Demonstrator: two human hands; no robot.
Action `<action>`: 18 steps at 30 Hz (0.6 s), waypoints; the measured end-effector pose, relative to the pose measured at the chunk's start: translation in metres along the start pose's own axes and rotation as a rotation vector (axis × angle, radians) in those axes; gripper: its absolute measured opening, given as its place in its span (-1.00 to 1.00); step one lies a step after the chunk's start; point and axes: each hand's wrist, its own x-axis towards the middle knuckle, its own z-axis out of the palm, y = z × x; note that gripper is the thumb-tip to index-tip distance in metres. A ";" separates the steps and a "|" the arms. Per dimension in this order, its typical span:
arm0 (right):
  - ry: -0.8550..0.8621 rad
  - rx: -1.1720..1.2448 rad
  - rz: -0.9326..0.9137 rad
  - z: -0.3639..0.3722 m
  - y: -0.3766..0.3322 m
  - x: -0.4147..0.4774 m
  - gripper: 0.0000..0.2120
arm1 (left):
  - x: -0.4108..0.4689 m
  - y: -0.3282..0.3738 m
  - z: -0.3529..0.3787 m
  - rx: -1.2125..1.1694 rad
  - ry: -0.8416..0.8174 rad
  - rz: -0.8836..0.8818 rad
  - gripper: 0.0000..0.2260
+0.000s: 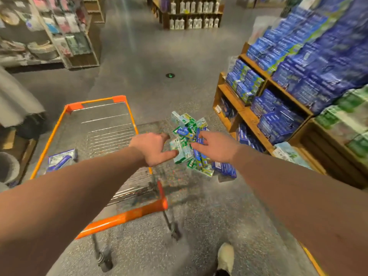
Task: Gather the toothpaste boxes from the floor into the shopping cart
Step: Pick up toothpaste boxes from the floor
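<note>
A speckled grey shop floor (209,216) runs between wooden shelves (256,126) of blue and green packs; an orange-framed wire shopping cart (127,215) stands on it, one blue-and-white box (61,160) lying inside; just right of the cart a heap of green, white and blue toothpaste boxes (191,140) lies on the floor; the left hand (153,148) and right hand (215,149) reach out over the heap, fingers spread and loose, gripping nothing clearly; the left thumb overlaps a pale green box (182,154), though contact cannot be told; a pale shoe (226,255) shows nearer the viewer than the cart.

Shopping cart (127,116): shiny wire metal, orange plastic trim. Floor (209,216): speckled, matt. Shelves (253,124): bare wood. Toothpaste boxes (191,144): glossy card.
</note>
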 end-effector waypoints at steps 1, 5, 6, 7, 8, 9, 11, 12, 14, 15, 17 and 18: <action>0.006 -0.007 -0.003 -0.007 0.020 0.008 -0.34 | 0.019 0.014 0.000 0.010 -0.009 0.001 -0.20; 0.002 0.051 0.003 -0.031 0.103 0.049 -0.30 | 0.097 0.065 0.005 0.006 -0.019 -0.016 -0.30; -0.013 0.062 0.002 -0.036 0.123 0.059 -0.28 | 0.114 0.076 0.005 0.009 -0.028 -0.027 -0.30; -0.034 0.057 -0.001 -0.042 0.142 0.067 -0.27 | 0.131 0.086 0.007 0.010 -0.034 -0.033 -0.30; -0.059 0.041 -0.007 -0.047 0.160 0.077 -0.25 | 0.145 0.095 0.007 0.008 -0.041 -0.040 -0.29; -0.087 0.021 -0.008 -0.054 0.177 0.087 -0.23 | 0.160 0.103 0.006 0.004 -0.053 -0.048 -0.28; -0.116 0.037 0.022 -0.067 0.205 0.109 -0.23 | 0.187 0.117 0.003 -0.007 -0.065 -0.059 -0.28; -0.120 0.066 0.041 -0.072 0.217 0.120 -0.24 | 0.200 0.122 0.002 -0.001 -0.064 -0.062 -0.27; -0.126 0.114 0.059 -0.078 0.236 0.141 -0.24 | 0.225 0.130 0.003 0.032 -0.080 -0.069 -0.27; -0.129 0.121 0.055 -0.079 0.245 0.152 -0.24 | 0.239 0.133 0.005 0.042 -0.091 -0.071 -0.27; -0.132 0.108 0.043 -0.078 0.262 0.175 -0.25 | 0.269 0.135 0.007 0.027 -0.115 -0.079 -0.29; -0.130 0.089 0.033 -0.077 0.270 0.188 -0.26 | 0.286 0.135 0.009 -0.006 -0.129 -0.076 -0.29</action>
